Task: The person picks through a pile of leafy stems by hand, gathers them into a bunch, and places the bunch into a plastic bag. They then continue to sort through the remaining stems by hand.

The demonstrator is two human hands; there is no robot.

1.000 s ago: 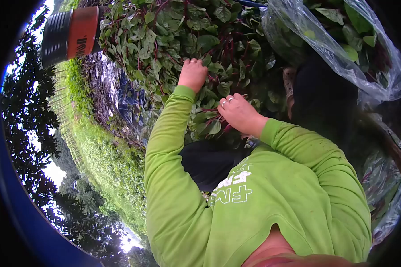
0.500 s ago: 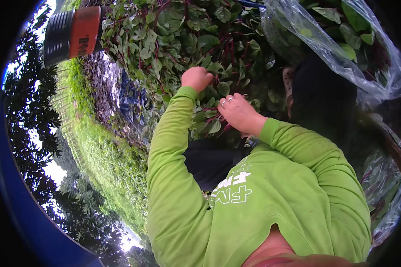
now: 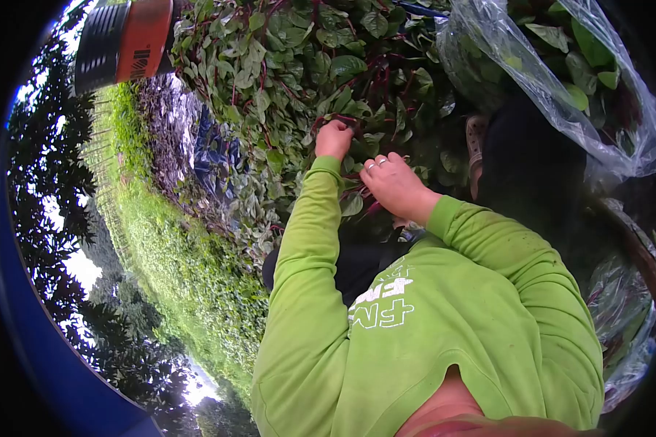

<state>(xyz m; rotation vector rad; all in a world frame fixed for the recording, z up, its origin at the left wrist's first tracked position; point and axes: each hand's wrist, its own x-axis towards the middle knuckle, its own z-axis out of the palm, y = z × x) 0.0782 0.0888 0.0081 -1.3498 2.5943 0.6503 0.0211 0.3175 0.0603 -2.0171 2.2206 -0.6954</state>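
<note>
A large heap of Malabar spinach (image 3: 291, 80), with green oval leaves and dark red stems, fills the area in front of me. My left hand (image 3: 334, 139) is closed at the near side of the heap, and a dark red stem shows at its fingertips. Just to its right, my right hand (image 3: 399, 188), with rings on a finger, is curled round a small bunch of spinach stems (image 3: 352, 204). Leaves and pinkish stem ends stick out beside and below that hand. The palm side of both hands is hidden.
A black and orange drum (image 3: 143, 40) stands at the upper left. At the right, a clear plastic bag (image 3: 521, 73) lies with leaves around it. A shoe (image 3: 475, 142) is near my right leg. Beyond the heap are blue sheeting (image 3: 210, 153) and green growth (image 3: 175, 247).
My left hand has moved right and slightly nearer to me, closer to my right hand, and a dark red stem now shows at its fingers. My right hand stays nearly in place. The view has shifted slightly.
</note>
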